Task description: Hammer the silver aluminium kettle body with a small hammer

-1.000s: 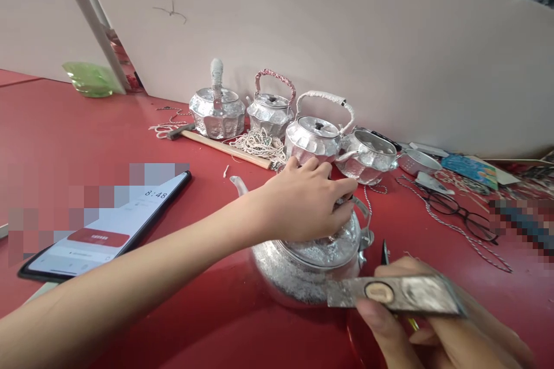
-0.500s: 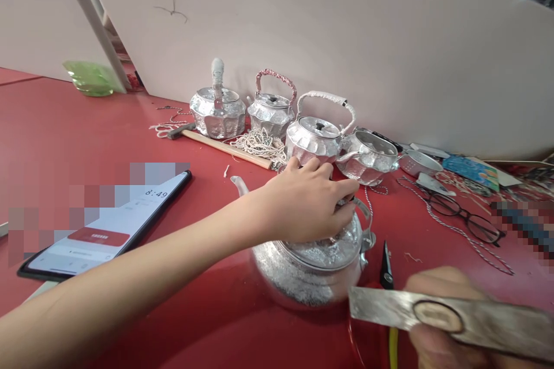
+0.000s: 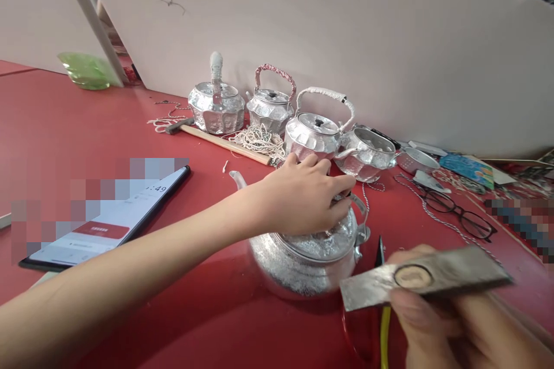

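Observation:
A silvery hammered-metal kettle point(image 3: 298, 271) with a lid stands upright on the red table. My left hand point(image 3: 307, 196) reaches across it from the left and is closed over its bail handle point(image 3: 360, 207); the fingertips are partly hidden. At the lower right, my right hand point(image 3: 450, 323) grips a hammer point(image 3: 367, 288) close to its steel head. The round end of the wooden shaft shows in the head, whose flat end points left, near the kettle's right side. Scissors point(image 3: 384, 328) with a yellow handle part lie beneath the hammer.
Several faceted metal kettles point(image 3: 314, 135) line the wall, with a second hammer point(image 3: 225, 144) and tangled cord point(image 3: 259, 141) before them. A phone point(image 3: 130, 213) lies left; eyeglasses point(image 3: 459, 213), cord and a perforated metal cup point(image 3: 418, 159) are right. A green plastic item point(image 3: 86, 72) sits far left.
My right hand has turned the hammer, so its right end is raised and its left end has shifted slightly left. My left hand stays on the kettle. The whole view has shifted slightly.

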A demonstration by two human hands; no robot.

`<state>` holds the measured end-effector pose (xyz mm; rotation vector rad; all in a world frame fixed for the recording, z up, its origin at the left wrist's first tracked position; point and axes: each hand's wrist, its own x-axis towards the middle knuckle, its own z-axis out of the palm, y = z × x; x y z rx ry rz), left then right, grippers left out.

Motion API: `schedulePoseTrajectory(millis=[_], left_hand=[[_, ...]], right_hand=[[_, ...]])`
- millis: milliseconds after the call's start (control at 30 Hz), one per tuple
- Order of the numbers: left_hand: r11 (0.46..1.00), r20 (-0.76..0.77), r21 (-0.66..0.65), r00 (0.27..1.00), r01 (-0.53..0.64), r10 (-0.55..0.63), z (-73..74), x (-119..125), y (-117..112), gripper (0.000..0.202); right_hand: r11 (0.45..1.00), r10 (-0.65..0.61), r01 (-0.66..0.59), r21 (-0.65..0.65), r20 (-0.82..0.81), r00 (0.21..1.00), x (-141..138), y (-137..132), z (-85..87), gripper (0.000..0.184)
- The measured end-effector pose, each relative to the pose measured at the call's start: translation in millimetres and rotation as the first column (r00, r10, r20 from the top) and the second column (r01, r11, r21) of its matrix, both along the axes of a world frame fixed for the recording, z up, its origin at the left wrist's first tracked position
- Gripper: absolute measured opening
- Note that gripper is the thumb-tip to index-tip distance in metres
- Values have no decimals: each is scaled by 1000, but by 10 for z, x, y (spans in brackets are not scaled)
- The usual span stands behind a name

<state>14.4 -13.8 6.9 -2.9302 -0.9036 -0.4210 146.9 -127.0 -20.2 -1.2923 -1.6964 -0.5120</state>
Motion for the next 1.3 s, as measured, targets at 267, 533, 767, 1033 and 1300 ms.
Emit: schedulePoseTrajectory(millis=[267, 533, 767, 1033, 1300], left_hand=[[999, 16, -40, 1000, 7, -6, 4, -2, 3, 30], [999, 14, -48, 1000, 10, -9, 16, 0, -2, 31], [999, 6, -40, 1000, 15, -15, 15, -3, 2, 31], [999, 1, -40, 1000, 12, -12, 17, -3, -1, 30], [999, 32, -50, 999, 14, -13, 1, -3, 4, 29]], right_hand=[[999, 1, 2, 32, -84, 996, -70, 32, 141, 27], [996, 85, -79, -52, 112, 990, -19, 63, 108, 23], [998, 51, -46, -37, 145, 988, -18, 53, 108, 24], [986, 36, -44, 163, 51, 998, 40, 42, 118, 11], [985, 79, -76, 157, -10, 997, 21, 15, 115, 16]])
